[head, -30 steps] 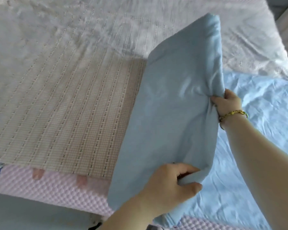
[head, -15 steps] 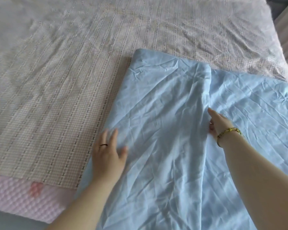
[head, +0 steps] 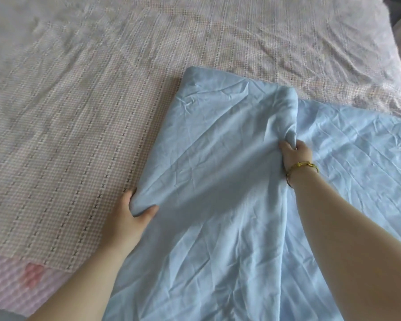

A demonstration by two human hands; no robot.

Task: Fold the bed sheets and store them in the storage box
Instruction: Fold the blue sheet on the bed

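A light blue bed sheet [head: 213, 158] lies partly folded on the bed, a folded panel over a wider spread layer that runs off to the right. My left hand [head: 132, 216] pinches the panel's left edge, thumb on top and fingers underneath. My right hand [head: 295, 152], with a gold bracelet on the wrist, is closed on a bunched ridge of the panel's right edge. No storage box is in view.
A checked pink-and-white cover [head: 79, 112] spreads over the bed to the left and behind the sheet. A pink bumpy mattress pad [head: 16, 286] shows at the near left edge. A pillow-like rise [head: 368, 66] sits at the far right.
The sheet was held up upright, then laid flat with both hands spread open on it. Now both hands have closed on the folded panel's left and right edges.
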